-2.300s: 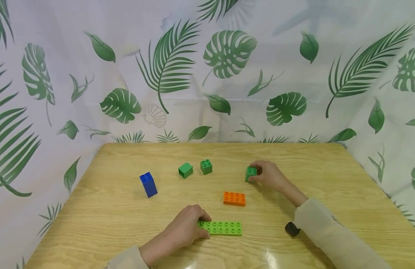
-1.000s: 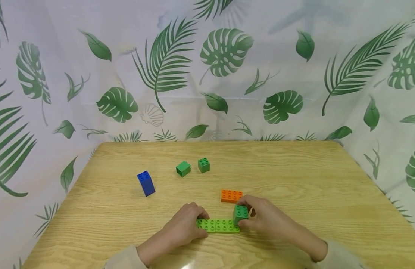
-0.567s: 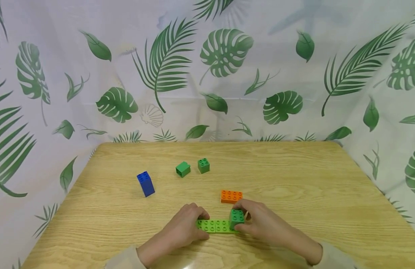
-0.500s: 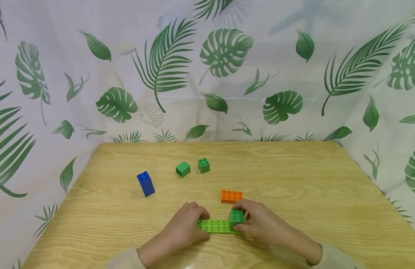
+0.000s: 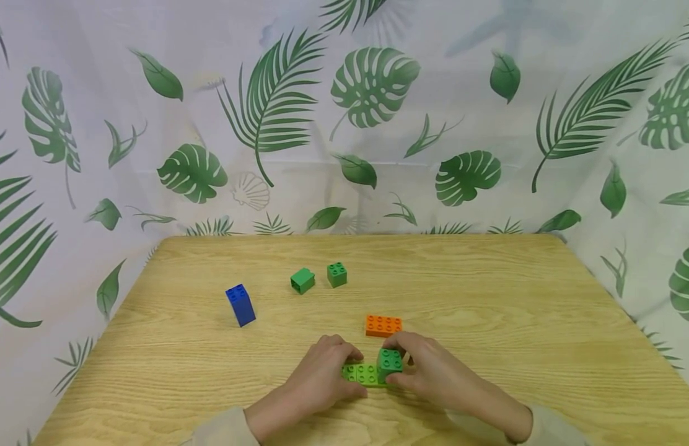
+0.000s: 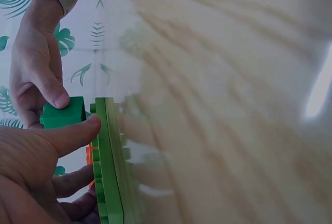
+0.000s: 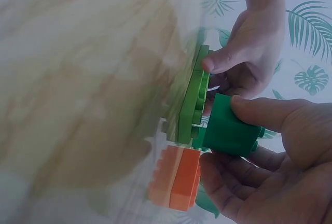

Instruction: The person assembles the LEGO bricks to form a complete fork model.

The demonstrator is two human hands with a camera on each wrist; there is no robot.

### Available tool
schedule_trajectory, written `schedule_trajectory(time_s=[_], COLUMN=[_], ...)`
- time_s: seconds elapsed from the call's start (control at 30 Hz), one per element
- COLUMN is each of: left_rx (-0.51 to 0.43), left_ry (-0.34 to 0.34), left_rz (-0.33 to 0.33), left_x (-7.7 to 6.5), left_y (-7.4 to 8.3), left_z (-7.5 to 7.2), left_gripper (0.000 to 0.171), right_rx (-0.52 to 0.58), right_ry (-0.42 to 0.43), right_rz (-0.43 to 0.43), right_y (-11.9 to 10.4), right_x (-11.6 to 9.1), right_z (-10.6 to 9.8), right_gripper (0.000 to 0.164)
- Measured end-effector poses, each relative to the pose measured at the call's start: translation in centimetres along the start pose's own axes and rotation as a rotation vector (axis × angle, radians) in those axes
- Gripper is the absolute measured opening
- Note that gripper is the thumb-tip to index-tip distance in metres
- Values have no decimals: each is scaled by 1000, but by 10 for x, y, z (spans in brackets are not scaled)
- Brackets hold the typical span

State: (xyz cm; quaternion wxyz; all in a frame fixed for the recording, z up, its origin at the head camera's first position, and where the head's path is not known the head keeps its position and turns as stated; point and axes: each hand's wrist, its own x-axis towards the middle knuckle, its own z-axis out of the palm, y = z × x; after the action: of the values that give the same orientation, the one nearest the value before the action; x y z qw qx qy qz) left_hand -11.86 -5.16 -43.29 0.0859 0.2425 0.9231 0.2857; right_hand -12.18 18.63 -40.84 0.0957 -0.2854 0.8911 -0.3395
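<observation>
Two thin light green toy bricks (image 5: 365,373) lie end to end on the table. My left hand (image 5: 324,379) holds them across the middle, thumb on the near side and fingers on the far side. My right hand (image 5: 434,371) pinches a green toy brick (image 5: 390,363) with four studs facing up, over the right end of the light green bricks. In the left wrist view a small gap shows between the green brick (image 6: 65,112) and the studs of the light green brick (image 6: 108,156). An orange toy brick (image 5: 383,325) lies just behind the right fingers.
Toward the back stand another green toy brick (image 5: 337,274) and, on its side, a green brick (image 5: 303,280). A tall blue brick (image 5: 241,305) stands at the left. Behind the wooden table (image 5: 489,279) hangs a leaf-print cloth (image 5: 300,198).
My right hand has brought the green brick from the back right to above the light green bricks' right end, then slightly left. My left hand has shifted right along the light green bricks.
</observation>
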Motion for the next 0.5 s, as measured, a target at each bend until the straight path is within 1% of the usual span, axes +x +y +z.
schedule_trajectory(time_s=[0.2,0.5], left_rx=[30,24], left_ry=[-1,12], left_rz=[12,11], left_x=[3,4], left_y=[3,4], left_z=[2,4], left_gripper=[41,33], right_rx=[4,33], right_ry=[-2,-19], right_rz=[-10,-20], right_y=[0,2], right_x=[0,0], right_z=[1,3], right_gripper=[37,36])
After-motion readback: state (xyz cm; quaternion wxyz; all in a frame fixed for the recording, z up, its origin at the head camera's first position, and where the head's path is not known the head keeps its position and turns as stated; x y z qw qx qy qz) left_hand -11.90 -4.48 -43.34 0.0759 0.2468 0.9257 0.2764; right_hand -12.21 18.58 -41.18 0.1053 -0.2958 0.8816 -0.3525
